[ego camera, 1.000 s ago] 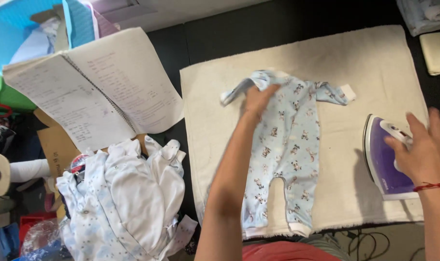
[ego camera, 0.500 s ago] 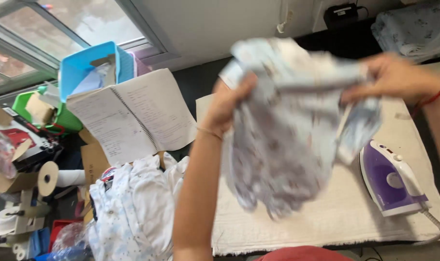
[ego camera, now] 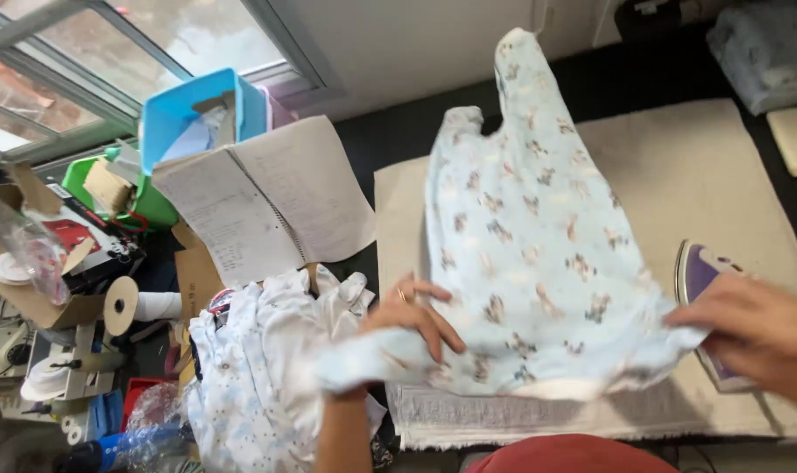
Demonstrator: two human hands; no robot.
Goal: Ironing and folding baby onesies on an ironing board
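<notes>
Pale blue printed baby sleepsuit [ego camera: 539, 254] is hanging spread above the cream ironing cloth [ego camera: 679, 166] — legs pointing away, neck end nearest the person. Left hand [ego camera: 412, 320] is pinching one shoulder and sleeve, fingers curled over the fabric; right hand [ego camera: 753, 337] is gripping the other shoulder. Purple steam iron [ego camera: 701, 280] is lying on the cloth just behind the right hand. Heap of white baby clothes [ego camera: 267, 368] is sitting beside the left hand — open paper notebook [ego camera: 267, 206] beyond it.

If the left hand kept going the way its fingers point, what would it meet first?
The left hand points right across the baby sleepsuit it grips; beyond that cloth, probably the right hand, though depth is unclear.
</notes>
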